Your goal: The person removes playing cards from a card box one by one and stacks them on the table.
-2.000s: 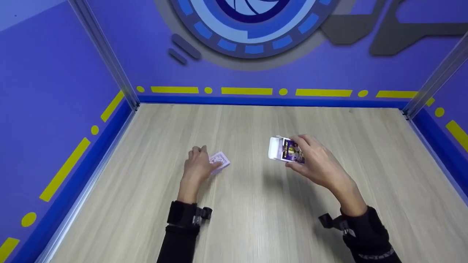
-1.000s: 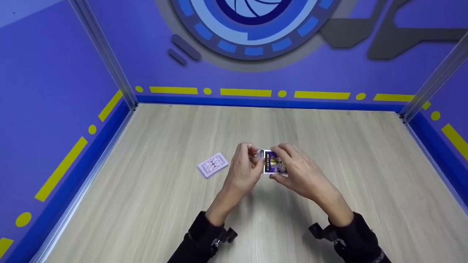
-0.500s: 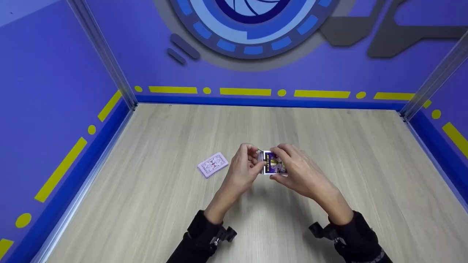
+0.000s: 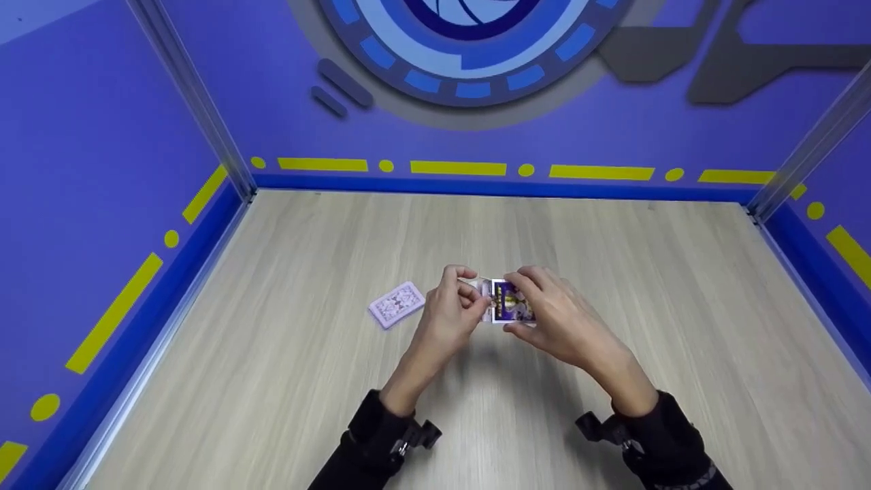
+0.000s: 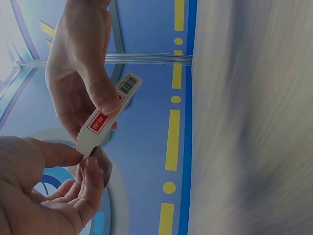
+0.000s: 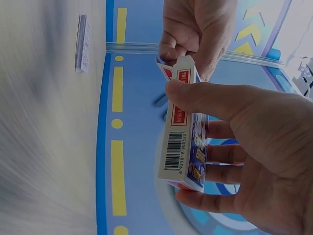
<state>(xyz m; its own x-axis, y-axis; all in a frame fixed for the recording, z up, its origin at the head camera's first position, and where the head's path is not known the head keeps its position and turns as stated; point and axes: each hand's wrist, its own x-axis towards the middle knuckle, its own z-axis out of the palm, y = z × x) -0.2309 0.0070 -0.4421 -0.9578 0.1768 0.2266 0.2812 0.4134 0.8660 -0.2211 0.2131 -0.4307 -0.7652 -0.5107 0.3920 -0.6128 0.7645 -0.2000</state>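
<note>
A small printed playing-card box [image 4: 514, 303] is held up above the table, its open end toward the left. My right hand [image 4: 561, 313] grips it by its long edges, thumb on the narrow side with the barcode in the right wrist view. At the open end, my left hand [image 4: 449, 306] pinches with thumb and fingertips; a pale strip shows between those fingers and the box, and I cannot tell whether it is flap or card. A small side flap [image 6: 188, 62] sticks out there in the right wrist view. Left of my left hand, a lilac deck of cards [image 4: 397, 305] lies patterned side up.
The wood-grain table [image 4: 612, 258] spreads beneath both hands. Blue printed panels with yellow dashes [image 4: 457, 168] border it at the back and both sides. Metal corner posts [image 4: 197, 102] stand at the back corners.
My left hand left the deck on the table and came right to the box's open end. My right hand brought the box slightly left and nearer. Over the last half second, the strip at the opening shows more.
</note>
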